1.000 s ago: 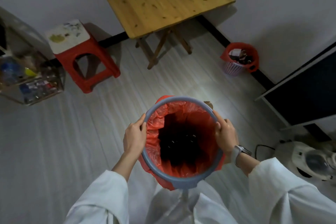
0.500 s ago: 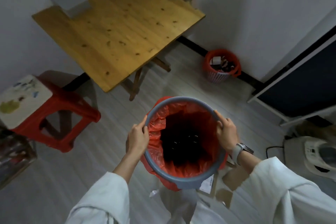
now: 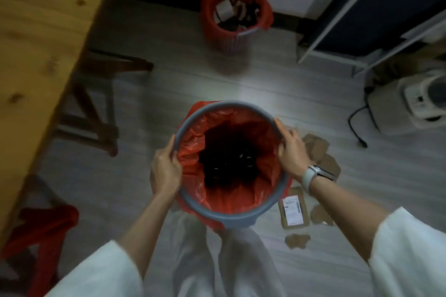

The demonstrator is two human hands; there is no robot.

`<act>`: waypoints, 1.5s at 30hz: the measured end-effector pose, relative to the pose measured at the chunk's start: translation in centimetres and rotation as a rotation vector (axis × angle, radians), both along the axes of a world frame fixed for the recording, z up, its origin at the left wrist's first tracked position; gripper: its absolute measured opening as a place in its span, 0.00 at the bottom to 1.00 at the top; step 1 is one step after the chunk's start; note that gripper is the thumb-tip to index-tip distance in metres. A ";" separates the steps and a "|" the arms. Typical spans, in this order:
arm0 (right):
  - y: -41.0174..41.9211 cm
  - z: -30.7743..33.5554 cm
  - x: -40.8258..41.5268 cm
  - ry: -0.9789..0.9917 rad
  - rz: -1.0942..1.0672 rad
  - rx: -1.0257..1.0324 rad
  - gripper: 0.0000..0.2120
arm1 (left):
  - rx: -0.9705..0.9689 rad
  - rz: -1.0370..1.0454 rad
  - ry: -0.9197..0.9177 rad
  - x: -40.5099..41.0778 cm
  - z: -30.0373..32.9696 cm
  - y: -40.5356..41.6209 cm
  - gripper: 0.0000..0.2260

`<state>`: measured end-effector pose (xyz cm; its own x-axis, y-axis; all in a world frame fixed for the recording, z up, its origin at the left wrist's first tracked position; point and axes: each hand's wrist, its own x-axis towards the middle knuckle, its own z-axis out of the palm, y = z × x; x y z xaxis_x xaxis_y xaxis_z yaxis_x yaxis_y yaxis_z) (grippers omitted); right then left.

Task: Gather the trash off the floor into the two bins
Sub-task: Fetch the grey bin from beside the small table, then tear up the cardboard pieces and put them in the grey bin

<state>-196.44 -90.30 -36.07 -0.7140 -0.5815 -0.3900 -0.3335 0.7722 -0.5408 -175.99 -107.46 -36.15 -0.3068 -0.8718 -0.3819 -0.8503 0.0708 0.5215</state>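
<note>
While left hand (image 3: 166, 171) and right hand (image 3: 293, 152) grip opposite rim sides, grey bin (image 3: 231, 218) with red liner held above floor. Torn cardboard scraps (image 3: 321, 152), labelled parcel (image 3: 293, 211) on floor beside. Second red-lined bin (image 3: 235, 15) farther off, at wall.

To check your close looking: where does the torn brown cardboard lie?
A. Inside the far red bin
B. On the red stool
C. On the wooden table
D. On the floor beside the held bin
D: the cardboard pieces lie on the floor by the grey-rimmed bin, under the right hand.
</note>
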 end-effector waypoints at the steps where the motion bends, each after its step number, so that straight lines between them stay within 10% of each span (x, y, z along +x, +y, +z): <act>1: -0.6 -2.0 -0.2 -0.015 -0.013 0.010 0.32 | -0.007 -0.015 -0.006 -0.6 -1.9 -1.0 0.20; 17: -9.4 -23.9 -1.6 -0.079 -0.236 -0.006 0.33 | -0.067 -0.189 -0.107 -7.1 -23.2 -13.2 0.19; 30: -4.3 -20.4 4.3 -0.289 -0.398 0.054 0.25 | -0.047 -0.394 -0.238 -5.9 -20.4 -9.4 0.27; 37: 5.3 -16.5 14.8 -0.517 -0.846 0.170 0.18 | -0.049 -0.898 -0.072 1.1 -16.5 0.8 0.22; 45: 16.1 -17.5 25.8 -0.613 -1.092 0.183 0.15 | 0.161 -1.163 -0.386 8.1 -17.3 10.4 0.19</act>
<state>-170.60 -74.22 -53.61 -0.4611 0.2918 -0.8380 0.7894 0.5662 -0.2372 -167.90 -97.10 -53.45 -0.7116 -0.0910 -0.6967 -0.4246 0.8457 0.3233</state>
